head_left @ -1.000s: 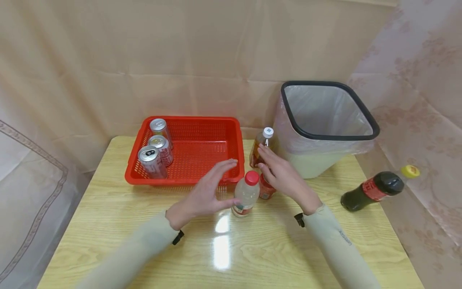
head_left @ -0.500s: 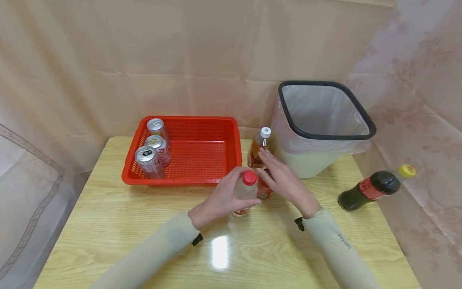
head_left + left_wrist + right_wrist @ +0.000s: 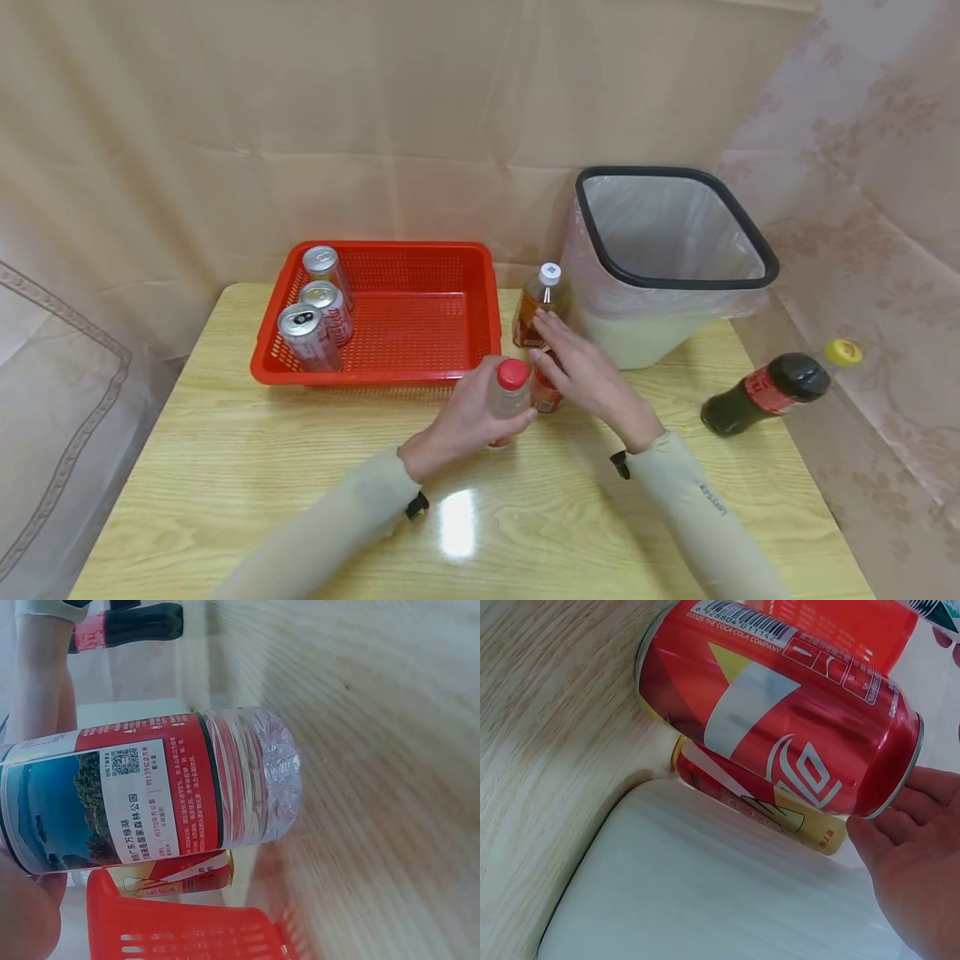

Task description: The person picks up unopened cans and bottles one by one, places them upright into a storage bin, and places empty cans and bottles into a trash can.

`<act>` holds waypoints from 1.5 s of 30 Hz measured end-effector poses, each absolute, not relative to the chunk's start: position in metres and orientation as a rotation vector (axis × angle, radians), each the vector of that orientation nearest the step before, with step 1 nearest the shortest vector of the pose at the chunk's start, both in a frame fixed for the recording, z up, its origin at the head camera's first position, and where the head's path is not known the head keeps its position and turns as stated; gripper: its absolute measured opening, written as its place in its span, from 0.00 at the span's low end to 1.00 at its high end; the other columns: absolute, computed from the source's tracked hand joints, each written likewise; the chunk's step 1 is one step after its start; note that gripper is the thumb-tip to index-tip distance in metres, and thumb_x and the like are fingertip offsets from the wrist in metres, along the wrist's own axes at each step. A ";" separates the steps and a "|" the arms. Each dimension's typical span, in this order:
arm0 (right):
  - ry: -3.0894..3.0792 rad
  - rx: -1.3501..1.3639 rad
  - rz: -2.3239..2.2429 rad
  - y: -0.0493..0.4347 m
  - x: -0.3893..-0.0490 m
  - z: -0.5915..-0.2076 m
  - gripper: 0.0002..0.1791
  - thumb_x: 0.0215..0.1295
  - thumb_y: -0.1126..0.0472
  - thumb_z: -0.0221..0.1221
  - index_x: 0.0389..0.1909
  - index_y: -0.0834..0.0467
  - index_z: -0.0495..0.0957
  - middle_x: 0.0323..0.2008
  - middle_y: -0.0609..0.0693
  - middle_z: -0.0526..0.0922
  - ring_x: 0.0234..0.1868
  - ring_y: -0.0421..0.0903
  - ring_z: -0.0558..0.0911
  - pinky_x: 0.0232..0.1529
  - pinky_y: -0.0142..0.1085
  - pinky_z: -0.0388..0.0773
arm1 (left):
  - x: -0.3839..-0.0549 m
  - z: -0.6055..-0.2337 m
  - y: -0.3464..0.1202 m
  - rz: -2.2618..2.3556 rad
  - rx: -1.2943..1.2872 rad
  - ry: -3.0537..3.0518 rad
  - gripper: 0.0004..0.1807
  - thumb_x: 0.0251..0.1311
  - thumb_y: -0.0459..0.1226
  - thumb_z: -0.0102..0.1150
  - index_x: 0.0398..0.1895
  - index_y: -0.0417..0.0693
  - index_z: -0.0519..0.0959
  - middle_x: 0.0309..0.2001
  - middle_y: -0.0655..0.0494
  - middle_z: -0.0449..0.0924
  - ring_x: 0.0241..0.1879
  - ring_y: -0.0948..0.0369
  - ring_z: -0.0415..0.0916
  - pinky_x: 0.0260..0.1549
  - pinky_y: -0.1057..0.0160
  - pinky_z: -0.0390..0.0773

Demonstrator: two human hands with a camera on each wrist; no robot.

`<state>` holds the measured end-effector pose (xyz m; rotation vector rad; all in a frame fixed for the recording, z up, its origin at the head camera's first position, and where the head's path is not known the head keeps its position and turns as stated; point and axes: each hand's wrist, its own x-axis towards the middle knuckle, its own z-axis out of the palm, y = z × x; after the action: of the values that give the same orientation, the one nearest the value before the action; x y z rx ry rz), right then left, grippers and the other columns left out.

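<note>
My left hand (image 3: 472, 410) grips a clear bottle (image 3: 510, 400) with a red cap by its side. In the left wrist view the bottle's label (image 3: 112, 802) shows a lake picture and a red band; whether its base touches the table I cannot tell. My right hand (image 3: 588, 379) hovers with extended fingers at the top of a red Coca-Cola can (image 3: 780, 712), partly hiding it. In the right wrist view the thumb lies close to the can's rim; contact is unclear. Just behind the can stands an amber drink bottle (image 3: 531, 321) with a white cap.
A red basket (image 3: 375, 377) at the back left holds 3 cans (image 3: 309, 337) along its left side. Back right, a lined bin (image 3: 637, 333) with a black rim stands beside the amber bottle. A dark cola bottle (image 3: 768, 392) with a yellow cap is near the table's right edge.
My left hand has moved right to the red-capped bottle and closed its fingers around it. My right hand has stayed nearly still by the can.
</note>
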<state>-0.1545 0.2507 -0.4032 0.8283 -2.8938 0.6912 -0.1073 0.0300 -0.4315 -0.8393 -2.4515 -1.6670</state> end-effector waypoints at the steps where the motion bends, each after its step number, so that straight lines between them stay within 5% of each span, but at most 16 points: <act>1: -2.893 0.836 0.692 0.250 -0.155 -0.403 0.34 0.78 0.51 0.57 0.77 0.64 0.63 0.78 0.58 0.61 0.79 0.57 0.60 0.75 0.56 0.60 | -0.106 -0.432 0.029 -1.664 -0.825 -2.440 0.32 0.55 0.38 0.76 0.59 0.40 0.71 0.49 0.50 0.82 0.46 0.55 0.83 0.46 0.55 0.85; 20: -2.962 0.929 0.385 0.211 -0.162 -0.404 0.40 0.78 0.41 0.53 0.78 0.64 0.61 0.79 0.59 0.60 0.80 0.56 0.57 0.77 0.51 0.59 | -0.095 -0.379 -0.026 -1.662 -0.667 -2.186 0.28 0.51 0.32 0.75 0.54 0.39 0.72 0.46 0.49 0.85 0.43 0.53 0.86 0.43 0.52 0.87; 31: -3.095 0.905 0.246 0.194 -0.165 -0.411 0.47 0.75 0.31 0.49 0.82 0.59 0.55 0.82 0.55 0.51 0.82 0.55 0.49 0.79 0.54 0.53 | -0.100 -0.351 -0.050 -1.649 -0.668 -2.086 0.29 0.52 0.30 0.73 0.56 0.37 0.71 0.49 0.48 0.85 0.47 0.53 0.85 0.50 0.51 0.85; 37: -3.102 0.911 0.223 0.192 -0.165 -0.412 0.48 0.75 0.31 0.47 0.82 0.59 0.54 0.82 0.55 0.50 0.83 0.54 0.48 0.79 0.53 0.52 | -0.110 -0.338 -0.063 -1.690 -0.602 -2.086 0.30 0.53 0.31 0.73 0.58 0.36 0.71 0.50 0.50 0.84 0.48 0.57 0.82 0.52 0.55 0.83; 45: -3.088 0.949 0.226 0.188 -0.167 -0.413 0.47 0.75 0.31 0.47 0.81 0.61 0.55 0.82 0.56 0.50 0.82 0.55 0.50 0.79 0.52 0.53 | -0.144 -0.324 -0.083 -1.683 -0.457 -2.162 0.31 0.59 0.34 0.71 0.63 0.41 0.68 0.52 0.49 0.82 0.51 0.58 0.79 0.56 0.49 0.79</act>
<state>-0.1669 0.1878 -0.4130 0.9494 -3.0877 0.2257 -0.1439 -0.0826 -0.3238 -0.4573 -2.1622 -1.6830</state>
